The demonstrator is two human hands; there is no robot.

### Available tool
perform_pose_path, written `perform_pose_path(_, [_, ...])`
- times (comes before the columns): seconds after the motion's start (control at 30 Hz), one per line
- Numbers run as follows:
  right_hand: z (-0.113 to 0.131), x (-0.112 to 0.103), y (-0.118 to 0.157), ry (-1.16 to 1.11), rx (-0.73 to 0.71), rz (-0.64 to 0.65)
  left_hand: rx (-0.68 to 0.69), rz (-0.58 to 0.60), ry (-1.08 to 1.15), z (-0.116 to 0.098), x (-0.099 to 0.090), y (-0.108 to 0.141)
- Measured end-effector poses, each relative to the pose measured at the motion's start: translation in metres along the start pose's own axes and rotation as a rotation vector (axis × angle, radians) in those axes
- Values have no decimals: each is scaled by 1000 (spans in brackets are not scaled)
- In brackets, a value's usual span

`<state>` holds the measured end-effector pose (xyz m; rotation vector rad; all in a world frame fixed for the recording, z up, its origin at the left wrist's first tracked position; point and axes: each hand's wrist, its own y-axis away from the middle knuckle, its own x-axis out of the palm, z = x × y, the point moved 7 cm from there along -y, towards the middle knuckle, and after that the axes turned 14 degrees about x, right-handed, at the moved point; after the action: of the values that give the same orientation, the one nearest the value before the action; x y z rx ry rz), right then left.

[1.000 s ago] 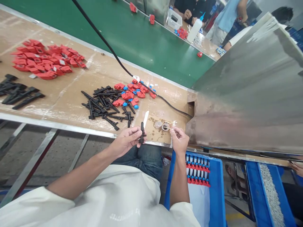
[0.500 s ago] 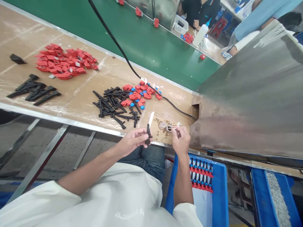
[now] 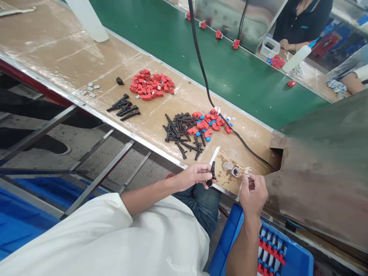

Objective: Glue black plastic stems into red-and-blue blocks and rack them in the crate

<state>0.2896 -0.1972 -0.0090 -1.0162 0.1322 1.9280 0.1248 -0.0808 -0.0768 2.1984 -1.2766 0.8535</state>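
My left hand is closed around a black plastic stick-shaped part near the table's front edge. Between the thumb and fingers of my right hand is a thin stick, its far end at a small cup with dark contents. A second small clear cup stands beside that one. Several more thin sticks lie behind the cups. A white flat strip rests on the table just past my left hand.
Black parts lie heaped beside red and blue pieces. Farther left are red pieces and more black parts. A black cable crosses the table. A metal housing stands right; below is a blue crate. A co-worker sits opposite.
The camera view has swung left, so the table and both hands appear farther right. Each hand keeps its hold, and the right hand stays by the dark cup.
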Motion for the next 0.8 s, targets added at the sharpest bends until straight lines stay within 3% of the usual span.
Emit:
perform_pose_path(0.47, [6,-1,0,2,-53,27,44,-18,-24,0,-2,-4])
perform_pose_path(0.63, [7,-7,1,-23,-32,-10,32,1,-19,0,5,-5])
perform_pose_path(0.8, [4,1,10,44,5,35,25,-12,-48,-2,12,3])
